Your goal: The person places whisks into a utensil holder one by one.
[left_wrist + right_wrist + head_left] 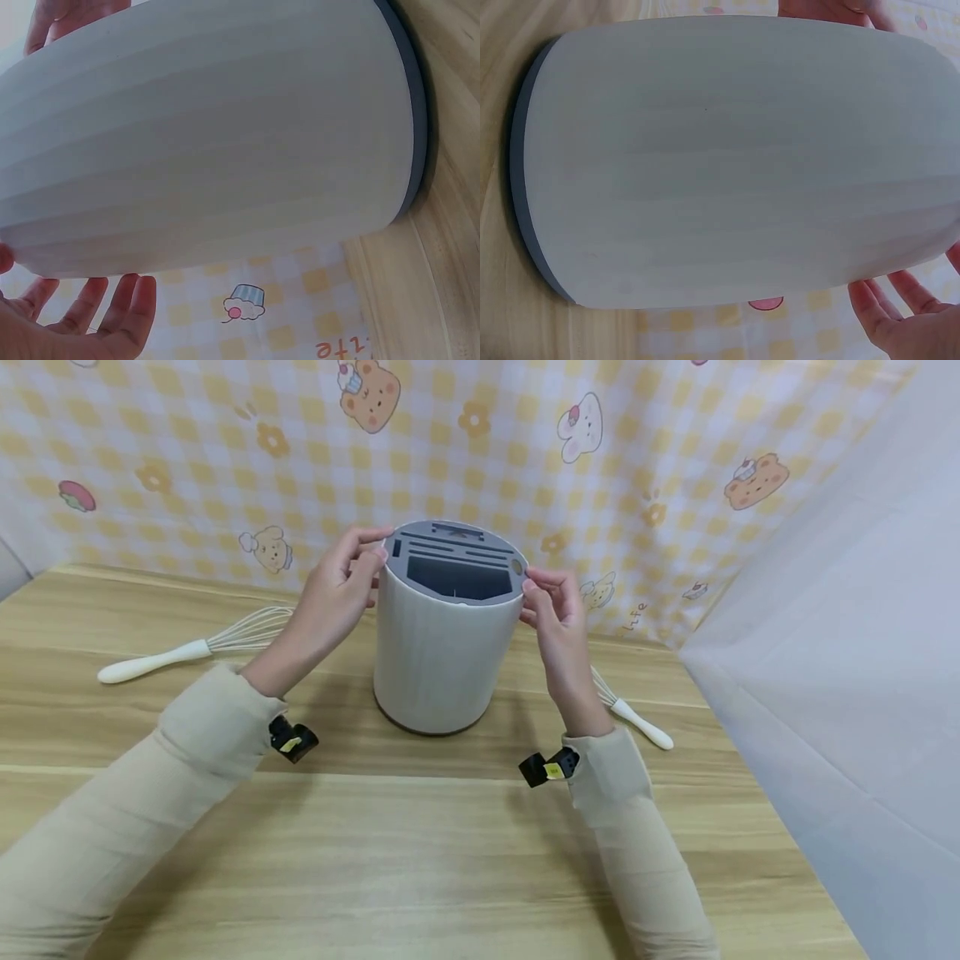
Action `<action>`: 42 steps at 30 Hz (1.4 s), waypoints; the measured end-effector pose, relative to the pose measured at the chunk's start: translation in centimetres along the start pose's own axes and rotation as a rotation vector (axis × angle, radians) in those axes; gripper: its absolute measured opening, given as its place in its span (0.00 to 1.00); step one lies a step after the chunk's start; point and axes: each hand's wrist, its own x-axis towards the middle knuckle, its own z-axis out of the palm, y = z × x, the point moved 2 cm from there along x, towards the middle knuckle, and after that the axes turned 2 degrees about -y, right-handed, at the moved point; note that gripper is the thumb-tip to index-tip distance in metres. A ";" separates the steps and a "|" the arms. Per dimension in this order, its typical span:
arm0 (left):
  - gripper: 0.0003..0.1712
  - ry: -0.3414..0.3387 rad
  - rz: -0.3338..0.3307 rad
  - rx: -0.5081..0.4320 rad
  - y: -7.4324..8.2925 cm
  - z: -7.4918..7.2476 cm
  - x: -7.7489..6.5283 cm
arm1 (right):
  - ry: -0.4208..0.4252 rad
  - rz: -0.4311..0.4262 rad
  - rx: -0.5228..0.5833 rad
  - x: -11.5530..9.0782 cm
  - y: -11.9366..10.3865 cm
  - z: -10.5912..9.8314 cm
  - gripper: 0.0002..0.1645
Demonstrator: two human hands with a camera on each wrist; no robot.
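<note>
A white round knife and utensil holder (438, 660) stands upright on the table, its grey top (401, 568) cut with narrow slots and one large opening. My left hand (341, 581) holds its upper left rim, thumb in front and fingers round the side. On the opposite side, my right hand (555, 610) grips the upper right rim in the same way. The left wrist view shows the holder's ribbed white wall (217, 142) with the left fingers (135, 307) against it. Right fingers (870, 307) touch the wall in the right wrist view.
One white-handled whisk (153, 662) lies on the wooden table (420, 860) to the left, partly behind my left forearm. A smaller whisk (641, 722) lies at the right, partly behind my right wrist. A yellow checked curtain (480, 460) hangs behind; a white sheet (825, 635) borders the right.
</note>
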 end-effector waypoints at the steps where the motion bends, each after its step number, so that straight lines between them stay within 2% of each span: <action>1: 0.25 0.001 0.002 -0.002 0.0 0.0 -0.1 | 0.000 -0.002 -0.005 -0.1 0.0 0.0 0.11; 26: 0.23 0.004 0.011 -0.009 0.4 0.0 -2.1 | -0.023 -0.057 -0.071 -2.3 -1.0 -0.1 0.12; 42: 0.22 0.010 0.050 0.016 0.9 -0.3 -3.8 | -0.048 -0.075 -0.114 -4.1 -1.7 -0.2 0.15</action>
